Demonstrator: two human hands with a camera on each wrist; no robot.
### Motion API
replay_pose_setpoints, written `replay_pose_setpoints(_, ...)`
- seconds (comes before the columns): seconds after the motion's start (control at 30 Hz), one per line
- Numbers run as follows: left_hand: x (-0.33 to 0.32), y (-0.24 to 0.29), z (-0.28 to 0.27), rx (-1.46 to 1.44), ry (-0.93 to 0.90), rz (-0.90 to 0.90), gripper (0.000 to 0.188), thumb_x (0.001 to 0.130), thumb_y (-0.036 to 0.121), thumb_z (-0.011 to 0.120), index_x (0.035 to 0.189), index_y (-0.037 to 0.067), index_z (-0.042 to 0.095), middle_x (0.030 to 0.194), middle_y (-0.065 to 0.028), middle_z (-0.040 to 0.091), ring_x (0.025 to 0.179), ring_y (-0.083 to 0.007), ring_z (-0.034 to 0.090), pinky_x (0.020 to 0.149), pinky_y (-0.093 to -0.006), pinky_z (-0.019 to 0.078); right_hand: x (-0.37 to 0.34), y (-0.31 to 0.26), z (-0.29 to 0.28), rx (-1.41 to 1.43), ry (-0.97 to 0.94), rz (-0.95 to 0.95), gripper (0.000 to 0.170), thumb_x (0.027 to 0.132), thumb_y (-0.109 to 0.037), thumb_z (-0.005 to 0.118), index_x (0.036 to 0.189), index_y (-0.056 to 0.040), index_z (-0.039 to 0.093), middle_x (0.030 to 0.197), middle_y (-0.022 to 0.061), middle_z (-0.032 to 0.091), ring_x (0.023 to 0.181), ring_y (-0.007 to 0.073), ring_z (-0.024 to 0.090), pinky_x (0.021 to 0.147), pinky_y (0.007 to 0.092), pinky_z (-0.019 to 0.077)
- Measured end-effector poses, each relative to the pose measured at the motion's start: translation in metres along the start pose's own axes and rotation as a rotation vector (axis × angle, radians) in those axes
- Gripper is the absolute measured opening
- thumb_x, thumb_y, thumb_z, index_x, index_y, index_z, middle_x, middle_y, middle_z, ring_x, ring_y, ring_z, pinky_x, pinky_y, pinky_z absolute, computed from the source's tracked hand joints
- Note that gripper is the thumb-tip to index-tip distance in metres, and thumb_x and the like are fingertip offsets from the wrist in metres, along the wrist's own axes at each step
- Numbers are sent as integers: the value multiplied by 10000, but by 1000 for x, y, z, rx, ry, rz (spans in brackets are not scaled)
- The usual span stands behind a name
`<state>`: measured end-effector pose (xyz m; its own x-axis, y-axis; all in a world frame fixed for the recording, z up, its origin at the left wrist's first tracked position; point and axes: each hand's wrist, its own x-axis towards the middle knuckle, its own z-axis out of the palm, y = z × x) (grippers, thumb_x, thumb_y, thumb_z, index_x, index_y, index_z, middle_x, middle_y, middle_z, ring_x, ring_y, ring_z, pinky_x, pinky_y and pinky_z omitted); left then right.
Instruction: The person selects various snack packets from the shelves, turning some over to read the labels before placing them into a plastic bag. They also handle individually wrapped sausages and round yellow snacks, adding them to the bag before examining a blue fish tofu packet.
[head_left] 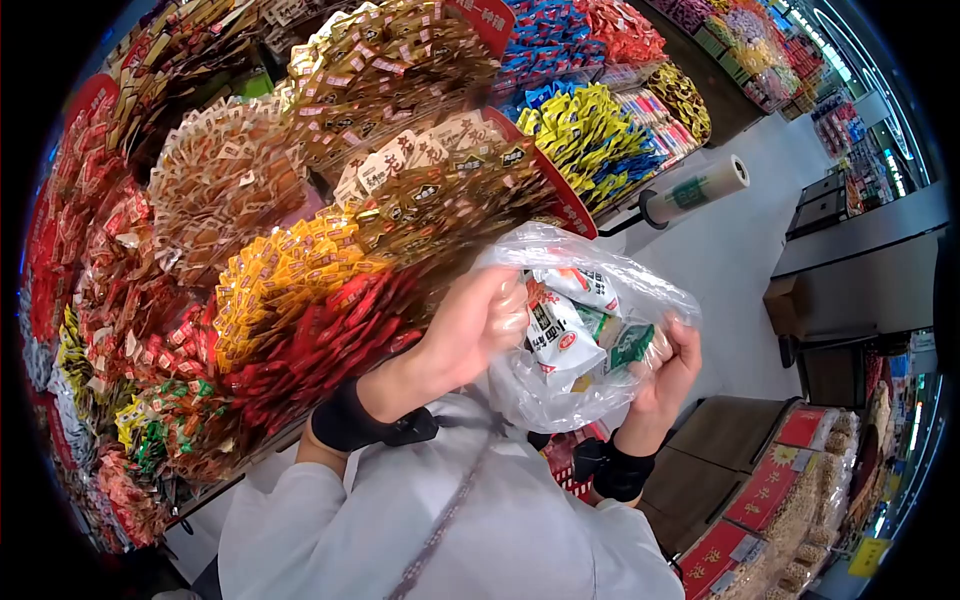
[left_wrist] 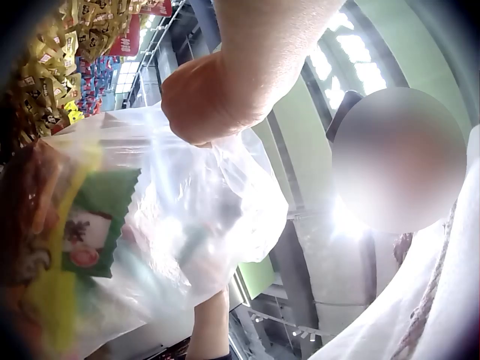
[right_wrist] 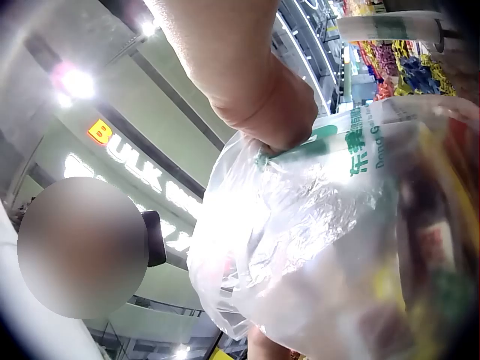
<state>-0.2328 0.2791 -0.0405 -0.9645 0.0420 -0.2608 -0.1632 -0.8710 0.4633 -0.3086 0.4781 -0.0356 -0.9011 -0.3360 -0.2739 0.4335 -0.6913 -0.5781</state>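
Nearest the wrist cameras, our translucent plastic bag hangs between us and the snack display, held up at chest height in front of our pale grey top. Our left hand grips one side of its upper edge with fingers curled into the film; our right hand pinches the opposite side. We judge the two grips are set apart because such thin film would sag shut under its own load, and holding both sides lets the weight hang evenly.

Inside, white packets with black Chinese lettering lie jumbled against each other, slumped where the soft walls let them settle, with a green packet showing through the side in the left wrist view. Green printing marks the bag itself.

Black bands circle our wrists. Beyond the bag, a bag roll sits on a bracket beside the display, probably put there so shoppers can tear one off within reach. Yellow packets and red packets are heaped by wrapper colour, likely to keep kinds apart. Farther off, red-labelled bins stand at lower right.
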Motion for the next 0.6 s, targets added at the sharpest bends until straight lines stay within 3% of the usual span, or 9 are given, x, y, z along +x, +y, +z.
replay_pose_setpoints(0.07, 11, -2, 5, 7, -16, -9, 293, 858, 190, 391, 586, 141, 296, 524, 56, 262, 436, -52, 231, 404, -216, 179, 4, -10, -4, 4, -1, 0, 114, 780, -110, 428, 670, -80, 418, 507, -45, 340, 405, 69, 333, 362, 222, 326)
replay_pose_setpoints(0.13, 23, -1, 13, 22, -31, -25, 290, 858, 178, 383, 585, 141, 294, 530, 58, 265, 438, -52, 232, 405, -214, 180, 7, -21, -3, -4, 124, -19, 143, 783, -116, 420, 645, -97, 385, 483, -63, 260, 384, 56, 251, 340, 213, 261)
replay_pose_setpoints(0.23, 47, -6, 36, 67, -26, -76, 287, 860, 162, 372, 585, 141, 293, 537, 62, 270, 439, -48, 231, 403, -211, 184, 22, -42, -35, 126, -131, -27, 117, 736, -152, 487, 768, -45, 521, 689, 58, 559, 577, 172, 573, 445, 269, 469)
replay_pose_setpoints(0.33, 70, -20, 46, 84, -71, -143, 300, 867, 167, 379, 580, 144, 294, 519, 67, 260, 425, -44, 226, 395, -208, 183, 26, -57, -38, 65, 275, -162, 77, 742, -137, 474, 701, -76, 494, 609, 18, 512, 495, 135, 519, 384, 256, 418)
replay_pose_setpoints(0.43, 96, -43, 59, 96, -79, -187, 330, 877, 195, 403, 571, 148, 289, 506, 69, 242, 408, -45, 211, 388, -223, 156, 36, -83, -79, 208, -130, -64, 109, 748, -121, 459, 641, -99, 456, 542, -16, 441, 442, 98, 446, 358, 236, 368)
replay_pose_setpoints(0.6, 147, -92, 85, 180, -104, -246, 369, 887, 244, 411, 557, 153, 272, 514, 72, 225, 419, -42, 192, 392, -232, 138, 56, -133, -127, 172, -59, -120, 146, 752, -120, 456, 610, -112, 422, 521, -33, 396, 419, 81, 397, 320, 225, 318)
